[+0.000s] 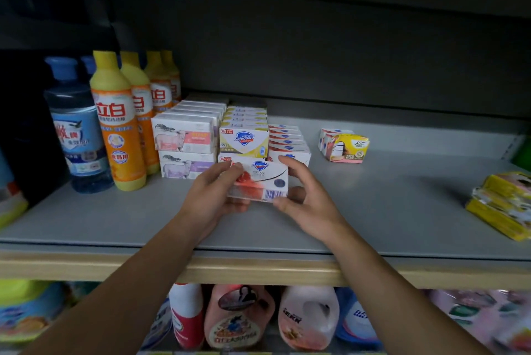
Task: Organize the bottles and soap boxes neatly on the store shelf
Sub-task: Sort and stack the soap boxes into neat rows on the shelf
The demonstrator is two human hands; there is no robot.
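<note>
Nearest, the left hand [214, 192] and right hand [306, 195] together hold a white-and-red Safeguard soap box [260, 181] by its 2 ends, just above the grey shelf [115, 219]. Just beyond it sit stacked Safeguard soap boxes [244, 139] and sheep-print soap boxes [184, 139]. Farther left stand yellow-orange detergent bottles [117, 124] and a blue bottle [76, 130]. A small yellow pack [346, 147] lies right.
</note>
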